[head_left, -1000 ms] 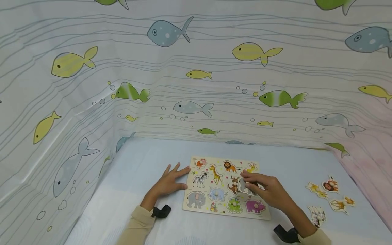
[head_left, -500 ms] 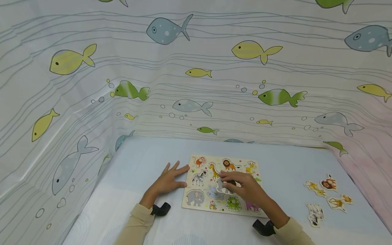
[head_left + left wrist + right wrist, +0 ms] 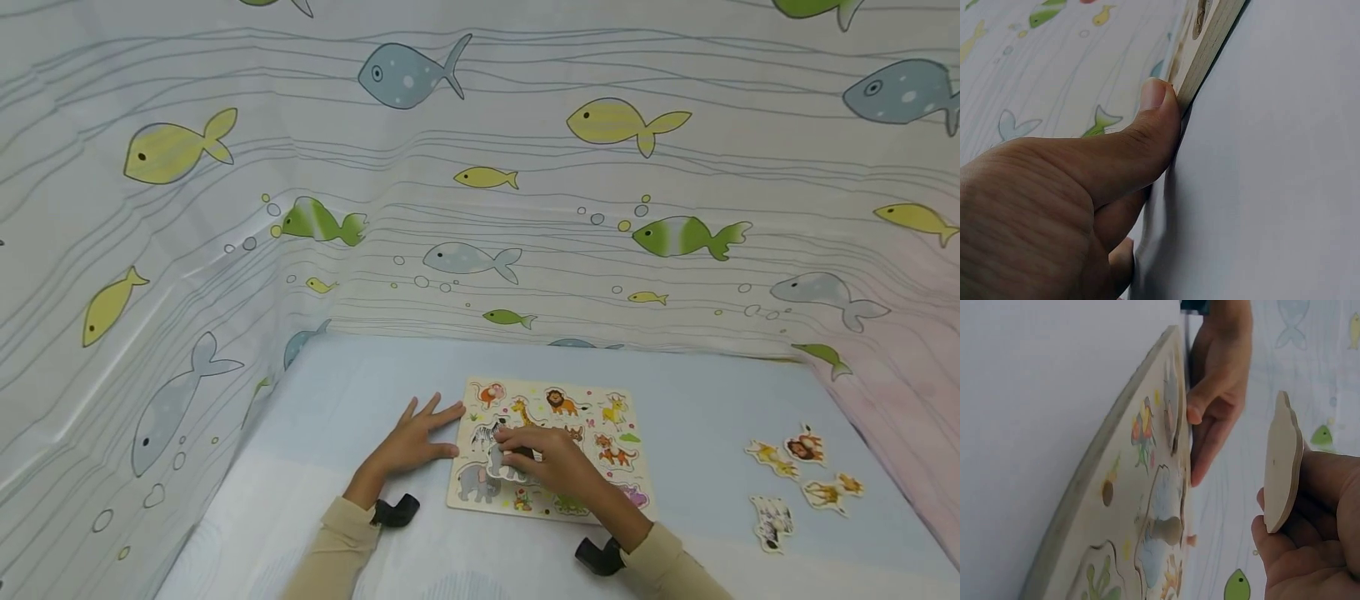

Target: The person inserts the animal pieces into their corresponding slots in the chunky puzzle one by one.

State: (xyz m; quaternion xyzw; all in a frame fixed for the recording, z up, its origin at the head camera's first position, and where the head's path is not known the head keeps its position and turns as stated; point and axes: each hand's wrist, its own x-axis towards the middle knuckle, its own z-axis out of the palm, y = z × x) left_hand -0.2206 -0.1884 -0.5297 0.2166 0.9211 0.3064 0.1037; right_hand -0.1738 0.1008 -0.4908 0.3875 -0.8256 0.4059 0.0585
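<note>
The right hand pinches a flat, grey, animal-shaped wooden piece above the left near part of a pale rectangular wooden board. The left hand, its fingers spread wide, touches the board's left edge. Four animal-shaped pieces lie at right.

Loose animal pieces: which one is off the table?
The grey piece, held by the right hand above the puzzle board; the other four pieces lie on the tabletop to the right.
</note>
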